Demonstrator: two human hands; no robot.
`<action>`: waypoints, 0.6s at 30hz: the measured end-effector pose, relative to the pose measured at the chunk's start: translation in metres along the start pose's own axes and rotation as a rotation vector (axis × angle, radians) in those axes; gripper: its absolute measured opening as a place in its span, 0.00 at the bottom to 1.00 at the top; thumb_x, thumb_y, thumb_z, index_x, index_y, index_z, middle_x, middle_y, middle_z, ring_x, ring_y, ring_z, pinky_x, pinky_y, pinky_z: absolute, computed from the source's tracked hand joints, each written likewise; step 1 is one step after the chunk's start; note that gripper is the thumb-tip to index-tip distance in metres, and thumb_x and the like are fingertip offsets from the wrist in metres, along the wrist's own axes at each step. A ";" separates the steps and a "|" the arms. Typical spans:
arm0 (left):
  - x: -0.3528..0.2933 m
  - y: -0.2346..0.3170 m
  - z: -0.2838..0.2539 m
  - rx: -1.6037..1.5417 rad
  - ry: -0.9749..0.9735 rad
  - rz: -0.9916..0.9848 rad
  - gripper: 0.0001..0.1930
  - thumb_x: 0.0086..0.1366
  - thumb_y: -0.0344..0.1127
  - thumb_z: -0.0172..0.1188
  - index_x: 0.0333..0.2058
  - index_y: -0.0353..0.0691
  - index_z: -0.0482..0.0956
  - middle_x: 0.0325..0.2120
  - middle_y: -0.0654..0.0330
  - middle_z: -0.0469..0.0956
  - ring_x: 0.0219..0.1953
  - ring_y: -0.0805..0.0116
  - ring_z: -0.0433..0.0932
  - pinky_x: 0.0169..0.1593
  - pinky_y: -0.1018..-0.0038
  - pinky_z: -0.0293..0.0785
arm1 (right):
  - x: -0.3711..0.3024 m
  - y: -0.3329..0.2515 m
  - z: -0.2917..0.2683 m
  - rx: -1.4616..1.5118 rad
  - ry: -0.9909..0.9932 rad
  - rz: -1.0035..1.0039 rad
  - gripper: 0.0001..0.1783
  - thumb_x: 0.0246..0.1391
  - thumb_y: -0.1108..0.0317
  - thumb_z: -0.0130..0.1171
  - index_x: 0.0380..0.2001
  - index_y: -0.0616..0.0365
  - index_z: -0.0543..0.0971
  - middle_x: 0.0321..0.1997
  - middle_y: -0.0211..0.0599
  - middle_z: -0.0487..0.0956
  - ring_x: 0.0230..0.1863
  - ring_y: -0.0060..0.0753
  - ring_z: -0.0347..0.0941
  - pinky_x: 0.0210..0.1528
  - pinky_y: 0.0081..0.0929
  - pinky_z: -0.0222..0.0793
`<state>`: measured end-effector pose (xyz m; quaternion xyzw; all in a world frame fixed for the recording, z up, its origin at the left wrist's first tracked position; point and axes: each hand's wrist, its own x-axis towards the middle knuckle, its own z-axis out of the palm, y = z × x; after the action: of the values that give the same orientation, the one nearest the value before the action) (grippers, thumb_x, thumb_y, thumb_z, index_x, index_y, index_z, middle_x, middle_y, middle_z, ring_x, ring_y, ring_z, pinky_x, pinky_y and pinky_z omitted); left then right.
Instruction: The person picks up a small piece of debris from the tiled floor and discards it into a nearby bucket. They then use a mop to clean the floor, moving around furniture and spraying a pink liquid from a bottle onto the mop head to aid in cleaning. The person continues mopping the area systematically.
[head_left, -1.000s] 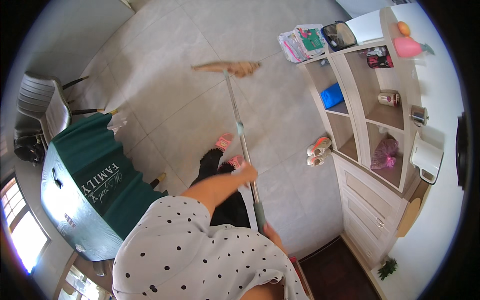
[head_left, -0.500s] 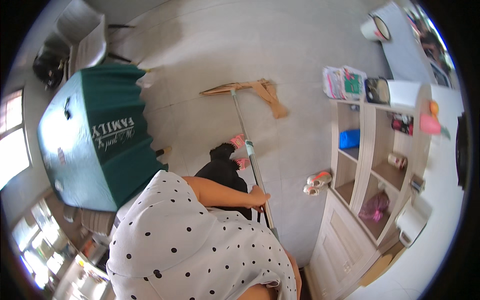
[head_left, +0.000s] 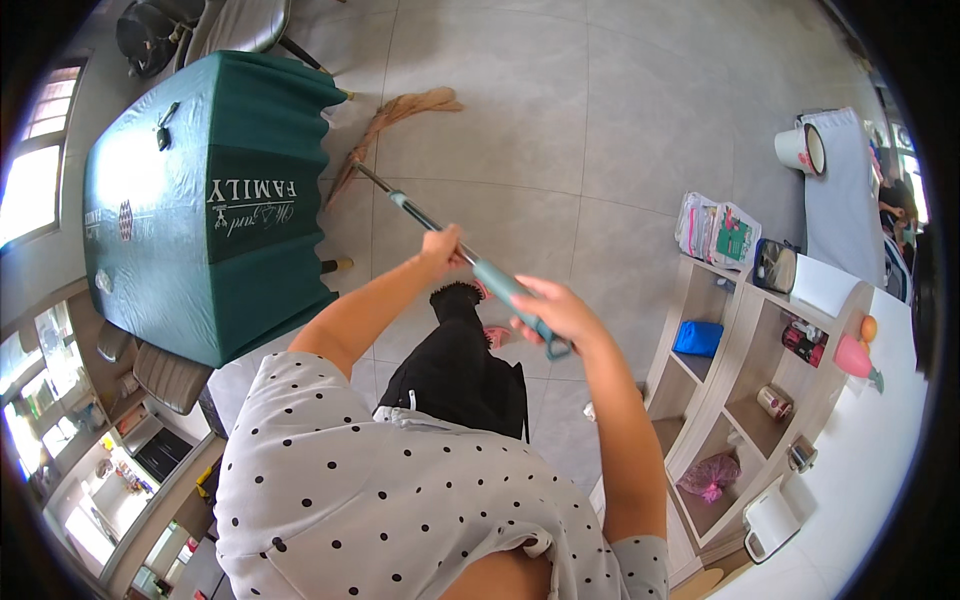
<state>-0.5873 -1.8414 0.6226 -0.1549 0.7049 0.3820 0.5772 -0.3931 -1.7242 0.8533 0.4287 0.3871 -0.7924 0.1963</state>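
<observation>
Both of my hands are closed on a mop with a metal and green pole. My left hand grips the pole lower down, nearer the head. Around the thick green grip near its top end is my right hand. The pole slants away to the far left. At its far end a brown cloth hangs over the mop head and trails on the grey tiled floor, close to the green-covered table.
A table under a dark green cloth stands at the left, with a chair beyond it. One table leg shows below the cloth. An open shelf unit stands at the right. A white bucket sits farther back.
The mop head has swung from the far middle to the left, beside the table. The pole now slants left instead of running nearly straight ahead. My right hand has come into view on the grip.
</observation>
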 end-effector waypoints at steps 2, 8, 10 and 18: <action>0.010 0.018 -0.001 0.075 0.049 -0.060 0.14 0.55 0.36 0.46 0.16 0.32 0.65 0.12 0.55 0.67 0.12 0.65 0.71 0.15 0.70 0.69 | 0.021 -0.002 0.004 0.146 0.066 0.054 0.26 0.53 0.65 0.49 0.56 0.57 0.60 0.23 0.34 0.71 0.17 0.19 0.65 0.17 0.18 0.62; 0.002 -0.044 0.045 0.365 -0.049 -0.137 0.11 0.54 0.34 0.48 0.18 0.32 0.67 0.13 0.53 0.70 0.11 0.65 0.70 0.15 0.69 0.73 | -0.010 0.113 -0.023 0.355 0.117 0.073 0.27 0.55 0.63 0.49 0.57 0.56 0.58 0.24 0.36 0.72 0.18 0.19 0.66 0.17 0.15 0.62; -0.032 -0.064 0.089 0.498 -0.085 -0.174 0.10 0.53 0.34 0.49 0.19 0.32 0.67 0.13 0.53 0.70 0.10 0.65 0.70 0.17 0.66 0.75 | -0.046 0.152 -0.037 0.426 0.163 0.072 0.28 0.55 0.62 0.49 0.57 0.55 0.58 0.24 0.36 0.72 0.18 0.19 0.65 0.17 0.15 0.62; -0.048 -0.274 0.203 1.038 -1.365 1.513 0.24 0.35 0.41 0.70 0.04 0.46 0.58 0.05 0.65 0.64 0.08 0.64 0.65 0.12 0.71 0.58 | -0.204 0.338 -0.051 0.674 0.383 0.129 0.27 0.55 0.60 0.49 0.57 0.53 0.59 0.26 0.36 0.72 0.16 0.21 0.65 0.17 0.16 0.62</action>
<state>-0.2520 -1.8873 0.5605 0.8060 0.2299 0.2989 0.4563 -0.0353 -1.8992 0.8547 0.6328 0.1069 -0.7667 0.0180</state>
